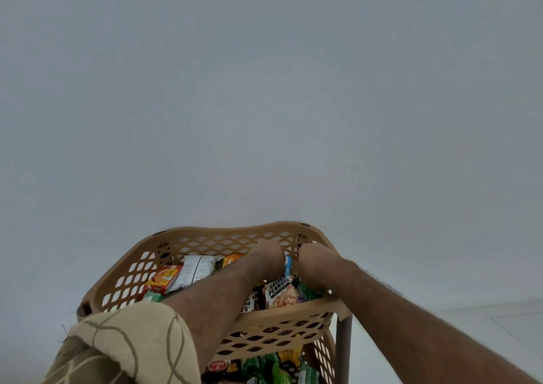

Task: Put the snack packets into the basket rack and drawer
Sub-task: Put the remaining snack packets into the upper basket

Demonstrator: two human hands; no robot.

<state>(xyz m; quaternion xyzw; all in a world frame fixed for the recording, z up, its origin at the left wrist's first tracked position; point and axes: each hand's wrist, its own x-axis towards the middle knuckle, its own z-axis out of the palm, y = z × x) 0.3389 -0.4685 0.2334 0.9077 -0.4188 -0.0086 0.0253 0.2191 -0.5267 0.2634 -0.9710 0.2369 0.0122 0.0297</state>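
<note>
My two bare forearms reached into the top tan basket (223, 232) of the rack, low in the frame's centre. My left hand (266, 251) and right hand (313, 256) were bent down behind the wrists, so I could not tell how wide my fingers were or what they held. A blue packet (288, 264) showed between them. The salted peanuts packet (280, 292) lay just below; such packets I judged light, crinkly and slippery, best pinched at a sealed edge.
</note>
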